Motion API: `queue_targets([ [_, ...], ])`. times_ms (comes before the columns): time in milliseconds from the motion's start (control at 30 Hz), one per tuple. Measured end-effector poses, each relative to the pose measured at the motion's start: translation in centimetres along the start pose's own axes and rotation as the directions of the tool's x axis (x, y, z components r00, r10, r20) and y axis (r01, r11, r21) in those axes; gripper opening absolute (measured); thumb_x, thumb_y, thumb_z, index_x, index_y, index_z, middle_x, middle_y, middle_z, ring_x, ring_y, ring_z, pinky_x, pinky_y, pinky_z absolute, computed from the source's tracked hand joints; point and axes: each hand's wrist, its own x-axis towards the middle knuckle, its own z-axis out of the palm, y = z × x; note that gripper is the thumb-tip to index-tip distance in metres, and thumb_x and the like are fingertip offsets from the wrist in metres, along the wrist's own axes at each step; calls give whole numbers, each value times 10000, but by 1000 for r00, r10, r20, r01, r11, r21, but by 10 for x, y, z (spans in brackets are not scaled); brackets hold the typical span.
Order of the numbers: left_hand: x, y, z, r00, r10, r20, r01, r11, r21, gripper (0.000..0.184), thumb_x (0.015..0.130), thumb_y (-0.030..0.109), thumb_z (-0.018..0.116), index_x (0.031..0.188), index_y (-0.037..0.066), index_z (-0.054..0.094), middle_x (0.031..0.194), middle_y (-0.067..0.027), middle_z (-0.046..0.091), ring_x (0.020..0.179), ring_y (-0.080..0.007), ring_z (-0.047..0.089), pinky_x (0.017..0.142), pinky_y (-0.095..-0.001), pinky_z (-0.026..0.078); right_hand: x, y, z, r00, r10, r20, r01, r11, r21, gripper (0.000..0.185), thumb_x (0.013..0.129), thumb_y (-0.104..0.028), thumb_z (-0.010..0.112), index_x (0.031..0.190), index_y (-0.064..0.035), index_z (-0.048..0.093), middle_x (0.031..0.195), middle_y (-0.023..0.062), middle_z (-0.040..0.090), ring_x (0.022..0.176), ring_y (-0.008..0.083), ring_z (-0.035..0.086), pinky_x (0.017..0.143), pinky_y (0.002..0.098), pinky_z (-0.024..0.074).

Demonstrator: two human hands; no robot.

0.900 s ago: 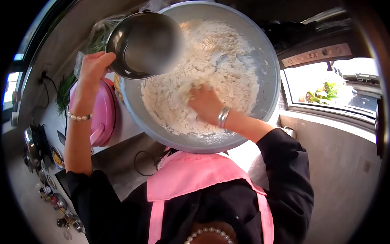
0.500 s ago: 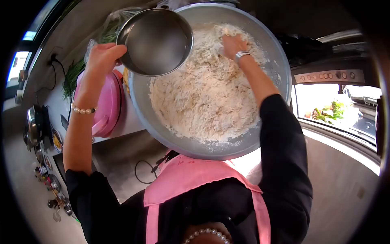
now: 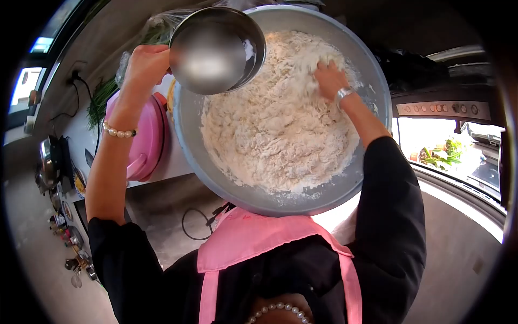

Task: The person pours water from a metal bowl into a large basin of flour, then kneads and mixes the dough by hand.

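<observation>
My left hand (image 3: 147,66) is closed on the left side of a shiny metal bowl (image 3: 253,56), raised over the upper left rim of a large grey basin (image 3: 186,135). The metal bowl leans to the right, and its inside is blurred by glare, so its contents are unclear. Lumpy, flaky flour mix (image 3: 270,129) fills much of the basin. At the upper right of this mix is my right hand (image 3: 330,81), fingers somewhat spread and touching the flour, with flour blurred by motion beside them.
A pink round appliance (image 3: 144,143) stands left of the basin on a white counter (image 3: 170,167). Green stalks (image 3: 100,100) and a plastic bag (image 3: 162,24) lie behind it. A black cable (image 3: 186,224) hangs below. On the right is a window (image 3: 448,146) with plants outside.
The metal bowl has moved slightly right and up and tilted more. My right hand has shifted right and a little down in the flour mix, and more of its fingers show.
</observation>
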Motion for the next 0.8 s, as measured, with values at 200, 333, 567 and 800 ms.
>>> queue_targets([
  [200, 9, 17, 11, 999, 20, 32, -23, 995, 93, 243, 673, 247, 594, 589, 18, 596, 533, -6, 521, 469, -64, 418, 428, -229, 306, -18, -78, 17, 943, -299, 149, 258, 935, 243, 559, 658, -394, 721, 1161, -194, 581, 1265, 98, 477, 1216, 367, 375, 990, 532, 330],
  [333, 19, 23, 20, 999, 32, 44, -38, 987, 153, 242, 642, 272, 601, 586, 37, 603, 511, -9, 516, 463, -81, 438, 442, -238, 346, -64, -78, 28, 884, -462, 77, 460, 887, 40, 581, 658, -435, 709, 1185, -236, 567, 1343, 84, 410, 1251, 334, 351, 1032, 506, 280],
  [567, 38, 38, 40, 992, 112, 53, -124, 932, 340, 272, 626, 330, 583, 624, 61, 627, 532, -48, 544, 515, -157, 526, 558, -296, 432, -4, -12, 15, 992, 93, 83, -101, 990, 100, 509, 704, -461, 665, 1165, -261, 581, 1367, 90, 375, 1241, 371, 340, 925, 502, 412],
  [800, 53, 59, 57, 990, 91, 109, -130, 891, 435, 283, 615, 358, 588, 721, 111, 679, 632, -67, 612, 660, -227, 601, 668, -336, 465, -56, -77, 20, 907, -412, -80, 420, 887, 193, 368, 650, -265, 719, 1010, -215, 666, 1270, 87, 478, 1185, 306, 420, 904, 494, 426],
])
